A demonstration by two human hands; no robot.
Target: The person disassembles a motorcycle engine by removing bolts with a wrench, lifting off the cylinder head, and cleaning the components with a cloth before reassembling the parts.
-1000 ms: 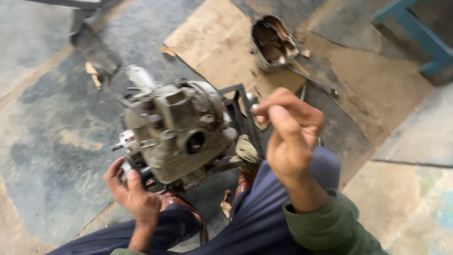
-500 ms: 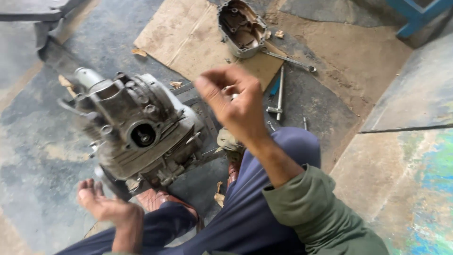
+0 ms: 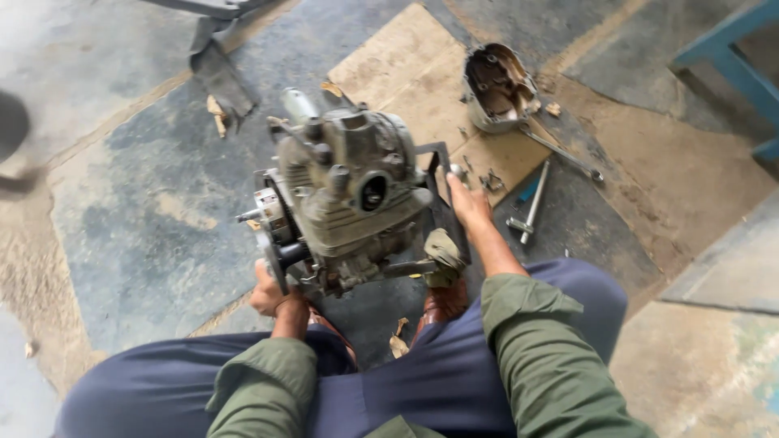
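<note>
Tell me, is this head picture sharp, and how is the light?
Head view: soft, even daylight, no hard shadows or glare; the grey metal engine block and both hands, left hand and right hand, are sharp; only a dark shape at the left edge is motion-blurred.

A grimy grey engine block [image 3: 345, 203], finned, with a round open port facing up, stands tilted in a dark metal frame [image 3: 442, 195] on the floor.
</note>
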